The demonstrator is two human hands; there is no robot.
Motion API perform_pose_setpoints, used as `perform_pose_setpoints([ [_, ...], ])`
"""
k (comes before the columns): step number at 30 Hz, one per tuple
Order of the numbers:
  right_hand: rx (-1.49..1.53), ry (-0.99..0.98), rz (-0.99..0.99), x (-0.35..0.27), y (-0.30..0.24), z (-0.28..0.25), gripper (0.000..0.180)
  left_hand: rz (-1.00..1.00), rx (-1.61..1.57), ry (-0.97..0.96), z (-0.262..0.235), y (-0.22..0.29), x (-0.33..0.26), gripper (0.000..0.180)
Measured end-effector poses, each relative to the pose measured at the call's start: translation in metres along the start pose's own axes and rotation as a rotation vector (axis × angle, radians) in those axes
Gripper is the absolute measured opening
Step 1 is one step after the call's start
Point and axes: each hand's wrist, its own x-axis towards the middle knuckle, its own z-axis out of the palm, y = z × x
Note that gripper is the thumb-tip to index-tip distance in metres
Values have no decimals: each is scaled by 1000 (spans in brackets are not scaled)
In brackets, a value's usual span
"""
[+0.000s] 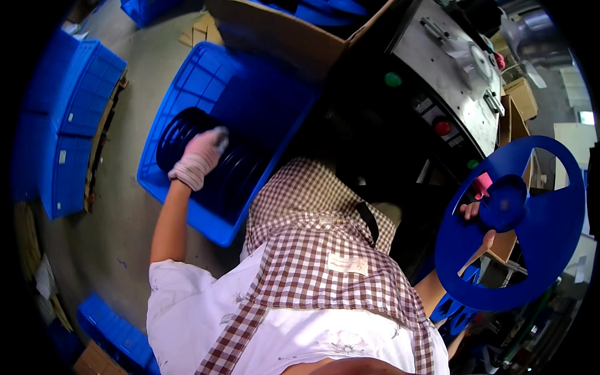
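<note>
My left hand (201,155), in a pale striped glove, reaches into a blue plastic crate (156,181) to my left. It lies against a row of dark blue discs (234,178) standing on edge; motion smears its fingers, so its grip does not show. Out to the right, my right hand (473,211) holds a large blue reel flange (550,237) with a round hub and wide cut-outs. Bare fingers and thumb show through the openings near the hub, and the flange hides the rest. A pink patch (481,185) sits beside the hub.
Ahead stands a machine with a metal top (437,56) and red and green buttons (442,128). A cardboard box (281,37) holding blue parts adjoins the crate. Blue crates (87,94) are stacked at far left. More blue reel parts (459,309) lie below the flange.
</note>
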Motion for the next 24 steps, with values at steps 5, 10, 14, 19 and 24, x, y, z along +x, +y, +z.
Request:
perform_pose_setpoints([
  [5, -51, 84, -49, 0, -2, 7, 64, 518, -257, 355, -95, 106, 141, 27],
  [10, -103, 247, -48, -9, -16, 2, 69, 456, 507, 114, -79, 155, 302, 44],
  [14, -68, 253, -71, -22, -27, -18, 64, 267, 818, -84, -35, 126, 366, 50],
  [19, -67, 313, -88, -29, -34, -12, 65, 401, 748, 11, -44, 130, 371, 22],
  [24, 21, 307, -8, -10, -11, 12, 62, 463, 513, 440, -127, 132, 278, 17],
])
